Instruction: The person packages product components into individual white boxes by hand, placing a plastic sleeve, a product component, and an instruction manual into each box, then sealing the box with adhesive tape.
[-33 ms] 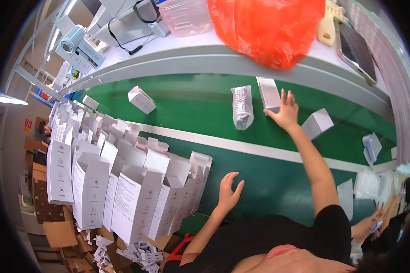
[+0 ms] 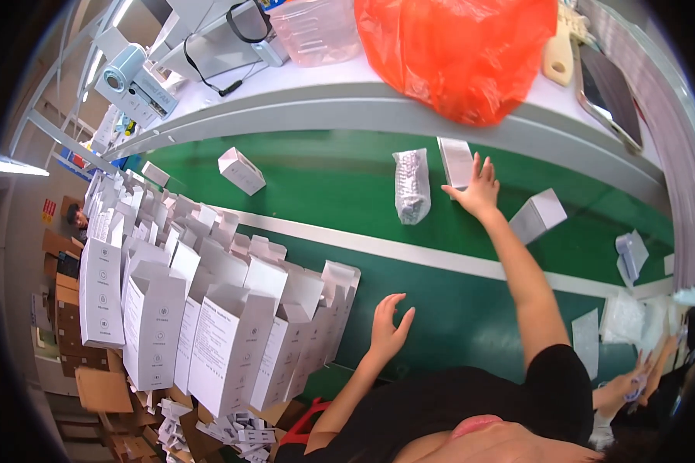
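My right hand [image 2: 479, 191] reaches over the green work surface with its fingers spread. Its thumb and fingertips are at the near end of a slim white box [image 2: 457, 163]; whether they touch it I cannot tell. Left of that box lies an item wrapped in bubble wrap [image 2: 412, 187]. To the right of my wrist another white box [image 2: 539, 216] stands at an angle. Low in the middle, my left hand [image 2: 389, 330] hovers with thumb and fingers apart, holding nothing. Beside it on the left stand rows of white cartons [image 2: 222, 339] with raised flaps.
A white box [image 2: 242, 170] lies at the far left of the green surface. Above runs a shelf [image 2: 316, 116] with a red plastic bag [image 2: 455, 62] and a phone [image 2: 608, 96]. At the right, another person's hands [image 2: 637, 380] are near clear plastic bags [image 2: 624, 318].
My right hand has shifted slightly left against the slim white box. The shelf and surface sit a little lower in the view. My left hand is nearly still.
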A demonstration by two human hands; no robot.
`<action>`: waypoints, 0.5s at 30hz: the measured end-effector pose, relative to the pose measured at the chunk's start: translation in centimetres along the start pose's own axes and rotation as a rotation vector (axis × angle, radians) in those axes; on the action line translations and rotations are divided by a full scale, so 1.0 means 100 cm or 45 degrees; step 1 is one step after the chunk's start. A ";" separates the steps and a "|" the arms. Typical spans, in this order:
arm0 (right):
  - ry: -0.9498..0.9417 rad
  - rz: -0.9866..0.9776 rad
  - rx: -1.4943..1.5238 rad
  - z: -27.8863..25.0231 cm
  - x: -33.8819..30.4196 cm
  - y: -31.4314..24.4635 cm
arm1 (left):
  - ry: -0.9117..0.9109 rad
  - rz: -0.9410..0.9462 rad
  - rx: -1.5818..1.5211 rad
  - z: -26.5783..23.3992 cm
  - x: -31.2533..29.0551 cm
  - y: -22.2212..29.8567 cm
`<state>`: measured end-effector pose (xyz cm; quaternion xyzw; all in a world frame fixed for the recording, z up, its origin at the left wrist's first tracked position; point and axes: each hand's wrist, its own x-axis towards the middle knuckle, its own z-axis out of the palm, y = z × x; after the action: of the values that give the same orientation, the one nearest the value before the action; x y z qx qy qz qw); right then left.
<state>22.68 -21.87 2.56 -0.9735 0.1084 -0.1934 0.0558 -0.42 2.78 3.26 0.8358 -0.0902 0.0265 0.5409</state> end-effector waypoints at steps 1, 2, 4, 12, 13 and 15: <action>-0.037 0.129 -0.064 0.020 0.011 0.005 | -0.012 -0.010 -0.042 0.004 0.008 0.006; -0.044 0.101 -0.043 0.029 0.017 -0.003 | 0.011 -0.048 -0.062 0.001 0.012 0.010; -0.586 0.432 0.267 0.034 0.028 0.002 | 0.010 -0.091 -0.133 0.002 0.020 0.015; 0.109 -0.482 0.821 -0.068 -0.153 -0.013 | 0.256 -0.369 -0.797 0.013 0.110 0.036; 0.113 -0.573 0.709 -0.080 -0.172 -0.014 | 0.288 -0.428 -0.888 0.017 0.120 0.047; 0.127 -0.637 0.586 -0.099 -0.187 -0.004 | 0.291 -0.484 -0.976 0.026 0.129 0.066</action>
<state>2.06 -17.77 4.88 -0.9211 -0.1778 -0.2678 0.2195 10.91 -3.81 9.98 0.5681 0.1222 -0.0166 0.8136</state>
